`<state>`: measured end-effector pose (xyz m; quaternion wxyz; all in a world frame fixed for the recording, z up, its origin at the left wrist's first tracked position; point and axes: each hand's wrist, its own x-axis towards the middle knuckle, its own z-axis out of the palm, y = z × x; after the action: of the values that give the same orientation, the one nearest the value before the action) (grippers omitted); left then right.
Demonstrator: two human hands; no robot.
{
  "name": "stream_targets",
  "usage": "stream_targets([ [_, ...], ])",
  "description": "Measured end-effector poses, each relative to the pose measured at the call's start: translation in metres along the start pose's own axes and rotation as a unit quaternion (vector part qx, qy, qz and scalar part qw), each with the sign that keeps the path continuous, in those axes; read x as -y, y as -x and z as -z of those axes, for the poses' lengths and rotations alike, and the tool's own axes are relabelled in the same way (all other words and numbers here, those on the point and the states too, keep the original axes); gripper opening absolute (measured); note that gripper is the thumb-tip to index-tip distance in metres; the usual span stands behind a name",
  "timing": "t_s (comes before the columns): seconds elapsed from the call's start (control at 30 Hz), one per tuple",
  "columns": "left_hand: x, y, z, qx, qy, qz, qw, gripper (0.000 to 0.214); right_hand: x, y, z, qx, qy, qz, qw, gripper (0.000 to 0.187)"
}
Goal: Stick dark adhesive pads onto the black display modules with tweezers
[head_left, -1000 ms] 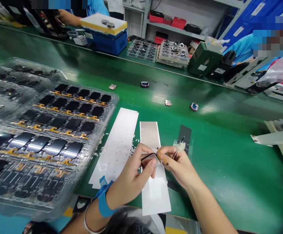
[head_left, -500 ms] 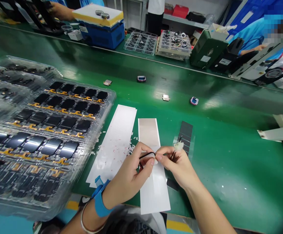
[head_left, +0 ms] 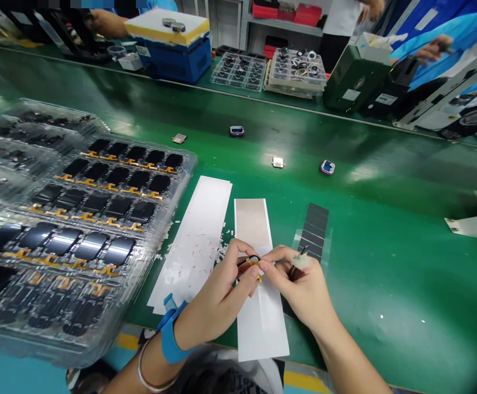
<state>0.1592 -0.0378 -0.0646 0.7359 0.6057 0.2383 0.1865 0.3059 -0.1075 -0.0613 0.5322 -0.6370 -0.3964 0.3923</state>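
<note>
My left hand (head_left: 217,298) is closed round a small dark screen panel (head_left: 250,261) with an orange flex tail, held edge-on above a white paper strip (head_left: 261,323). My right hand (head_left: 302,293) pinches the panel's flex tail with thumb and forefinger. It also grips dark tweezers (head_left: 296,265), with a scrap of clear film at their tip. A blue strap and a metal bangle circle my left wrist. A strip of dark grey squares (head_left: 316,227) lies just beyond my right hand.
Clear plastic trays (head_left: 99,219) of dark screen panels fill the left side. A second white strip (head_left: 195,241) carries small scraps. Small square parts (head_left: 278,162) lie on the green belt. Across it stand a blue box (head_left: 173,46), part trays (head_left: 296,74) and co-workers' hands.
The panel has turned in my left hand from flat face up to edge-on. My right fingers have shifted onto its orange flex tail. The view has shifted slightly.
</note>
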Motion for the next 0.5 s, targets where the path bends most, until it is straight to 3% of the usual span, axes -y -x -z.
stream_targets([
  [0.33,0.004,-0.002,0.001,-0.002,0.0,-0.002,1.0,0.011,-0.001,-0.001,0.0,0.002,0.023,0.007,1.0,0.018],
  [0.5,0.004,-0.004,0.001,-0.041,-0.006,-0.002,0.999,0.014,-0.007,-0.003,0.018,-0.022,0.145,0.055,0.988,0.016],
])
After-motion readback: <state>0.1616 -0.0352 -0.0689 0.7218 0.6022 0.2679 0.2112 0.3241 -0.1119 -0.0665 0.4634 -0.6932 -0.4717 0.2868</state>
